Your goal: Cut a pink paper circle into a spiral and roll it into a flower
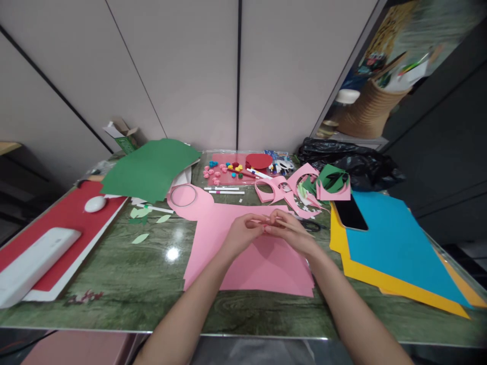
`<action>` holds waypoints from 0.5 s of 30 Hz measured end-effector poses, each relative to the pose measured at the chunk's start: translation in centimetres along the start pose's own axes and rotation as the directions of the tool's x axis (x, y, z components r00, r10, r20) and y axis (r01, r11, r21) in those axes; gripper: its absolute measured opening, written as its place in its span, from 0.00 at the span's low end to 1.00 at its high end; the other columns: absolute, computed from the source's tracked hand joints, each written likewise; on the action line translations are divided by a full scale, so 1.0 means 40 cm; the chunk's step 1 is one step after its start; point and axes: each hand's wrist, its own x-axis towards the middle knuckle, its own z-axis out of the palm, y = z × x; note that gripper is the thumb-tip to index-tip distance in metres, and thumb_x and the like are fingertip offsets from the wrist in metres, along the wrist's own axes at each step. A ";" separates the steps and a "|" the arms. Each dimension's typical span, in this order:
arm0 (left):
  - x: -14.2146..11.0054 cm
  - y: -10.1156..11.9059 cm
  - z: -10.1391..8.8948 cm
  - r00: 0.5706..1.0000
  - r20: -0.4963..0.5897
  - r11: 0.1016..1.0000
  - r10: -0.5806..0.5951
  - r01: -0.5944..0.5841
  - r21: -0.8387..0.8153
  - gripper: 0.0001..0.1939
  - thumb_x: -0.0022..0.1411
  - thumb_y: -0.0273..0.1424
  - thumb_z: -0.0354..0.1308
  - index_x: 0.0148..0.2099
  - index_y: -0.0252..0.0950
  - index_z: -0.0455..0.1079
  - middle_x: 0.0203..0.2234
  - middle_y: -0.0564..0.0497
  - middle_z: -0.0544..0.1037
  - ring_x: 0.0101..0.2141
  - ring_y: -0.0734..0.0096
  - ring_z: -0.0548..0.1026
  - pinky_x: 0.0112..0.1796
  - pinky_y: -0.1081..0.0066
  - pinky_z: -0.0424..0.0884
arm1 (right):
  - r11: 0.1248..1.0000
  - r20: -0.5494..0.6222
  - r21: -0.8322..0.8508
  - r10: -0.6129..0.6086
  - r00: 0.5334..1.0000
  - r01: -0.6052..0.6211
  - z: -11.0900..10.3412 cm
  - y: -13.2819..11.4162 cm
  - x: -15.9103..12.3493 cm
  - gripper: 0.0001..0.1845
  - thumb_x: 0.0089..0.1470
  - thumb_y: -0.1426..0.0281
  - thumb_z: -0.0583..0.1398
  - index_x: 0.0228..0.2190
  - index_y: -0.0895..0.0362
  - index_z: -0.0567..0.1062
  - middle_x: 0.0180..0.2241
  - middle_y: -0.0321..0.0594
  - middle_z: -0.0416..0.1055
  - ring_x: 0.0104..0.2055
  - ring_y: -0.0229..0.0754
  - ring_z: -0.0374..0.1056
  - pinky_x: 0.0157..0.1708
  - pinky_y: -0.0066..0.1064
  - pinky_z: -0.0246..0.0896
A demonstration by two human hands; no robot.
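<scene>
Over a stack of pink paper (pixel 213 253), my two hands meet fingertip to fingertip. My left hand (pixel 243 234) is closed in a pinch; what lies between its fingers is small, pinkish and too hidden to name. A thin light-coloured stick (pixel 294 227) slants across my right hand (pixel 291 235), whose fingers are closed around it. Partly covered behind the right hand lies a pair of scissors with black handles (pixel 312 225). A thin ring (pixel 183 195) rests on a rounded piece of pink paper at the stack's upper left.
A clear tray (pixel 198 175) at the back holds small coloured pieces and a red disc. Pink cut-out scraps (pixel 300 190) lie to its right. Green sheets (pixel 152 170) and a white device (pixel 45 258) are left; a phone (pixel 350 213) and blue paper (pixel 399 248) are right.
</scene>
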 end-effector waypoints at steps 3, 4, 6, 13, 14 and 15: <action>0.002 -0.004 0.004 1.000 -0.015 1.000 0.002 -0.002 0.002 0.11 0.47 0.29 0.61 0.37 0.34 0.73 0.28 0.47 0.78 0.29 0.69 0.74 0.32 0.72 0.68 | 1.000 0.007 -0.004 -0.009 1.000 0.009 0.002 0.001 0.003 0.14 0.43 0.66 0.63 0.25 0.54 0.62 0.25 0.30 0.64 0.28 0.36 0.61 0.27 0.26 0.53; 0.003 -0.006 0.004 1.000 -0.023 1.000 0.005 -0.005 0.002 0.11 0.47 0.29 0.61 0.36 0.34 0.72 0.27 0.47 0.78 0.29 0.69 0.75 0.33 0.71 0.68 | 1.000 0.003 -0.019 -0.011 1.000 0.011 0.002 0.002 0.004 0.14 0.43 0.66 0.63 0.24 0.54 0.62 0.25 0.30 0.64 0.28 0.36 0.61 0.26 0.26 0.53; 0.005 -0.011 0.005 0.999 -0.032 1.000 0.017 -0.017 0.003 0.10 0.47 0.29 0.61 0.36 0.34 0.72 0.28 0.47 0.79 0.30 0.68 0.75 0.34 0.70 0.69 | 0.999 -0.013 -0.051 -0.019 1.000 0.018 0.002 0.005 0.006 0.14 0.43 0.66 0.63 0.24 0.54 0.61 0.24 0.30 0.63 0.27 0.36 0.60 0.26 0.26 0.52; 0.006 -0.018 0.011 0.998 -0.056 1.000 0.025 -0.025 -0.011 0.10 0.47 0.28 0.61 0.35 0.34 0.71 0.29 0.46 0.79 0.32 0.65 0.76 0.35 0.68 0.70 | 0.996 -0.062 -0.077 -0.047 0.997 0.042 0.006 0.021 0.010 0.13 0.43 0.69 0.63 0.24 0.54 0.61 0.23 0.29 0.62 0.26 0.35 0.60 0.25 0.26 0.53; 0.006 -0.019 0.012 0.998 -0.058 0.999 0.029 -0.030 -0.012 0.10 0.47 0.28 0.61 0.35 0.34 0.70 0.29 0.45 0.79 0.32 0.65 0.76 0.35 0.68 0.70 | 0.997 -0.063 -0.065 -0.044 0.997 0.040 0.006 0.024 0.011 0.13 0.43 0.69 0.62 0.24 0.54 0.61 0.23 0.30 0.62 0.26 0.35 0.60 0.25 0.26 0.53; 0.006 -0.020 0.013 0.998 -0.060 0.999 0.035 -0.036 -0.011 0.10 0.48 0.28 0.61 0.35 0.34 0.70 0.30 0.45 0.79 0.32 0.65 0.76 0.35 0.68 0.70 | 0.998 -0.064 -0.054 -0.041 0.997 0.037 0.007 0.027 0.011 0.13 0.43 0.69 0.62 0.24 0.54 0.60 0.24 0.30 0.63 0.26 0.36 0.61 0.26 0.26 0.54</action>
